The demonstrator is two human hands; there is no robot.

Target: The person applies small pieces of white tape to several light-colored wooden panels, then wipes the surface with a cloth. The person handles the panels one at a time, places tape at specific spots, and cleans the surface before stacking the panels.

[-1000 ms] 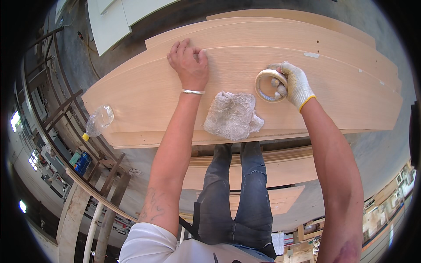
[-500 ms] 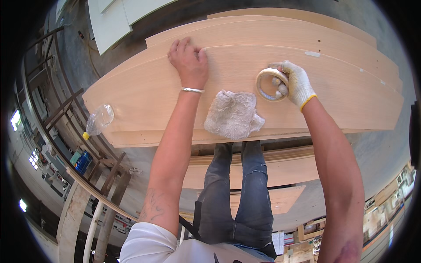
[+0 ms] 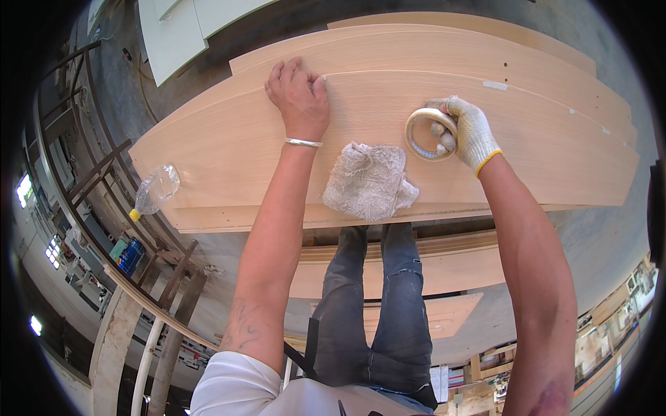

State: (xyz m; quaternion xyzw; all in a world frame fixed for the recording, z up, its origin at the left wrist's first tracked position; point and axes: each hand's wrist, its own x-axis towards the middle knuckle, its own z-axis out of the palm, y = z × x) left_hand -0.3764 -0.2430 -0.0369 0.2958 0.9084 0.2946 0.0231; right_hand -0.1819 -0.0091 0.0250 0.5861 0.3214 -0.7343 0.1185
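The roll of tape stands on its edge on the top wooden board, toward its right part, and the right hand, which wears a white knitted glove, is closed around its far side with the fingers going through the ring. The left hand is bare, with a metal bracelet at the wrist, and lies flat with the fingers together on the far edge of the same board. A crumpled whitish cloth rests between the two forearms near the front edge, and a clear plastic bottle with a yellow cap lies at the left end of the board.
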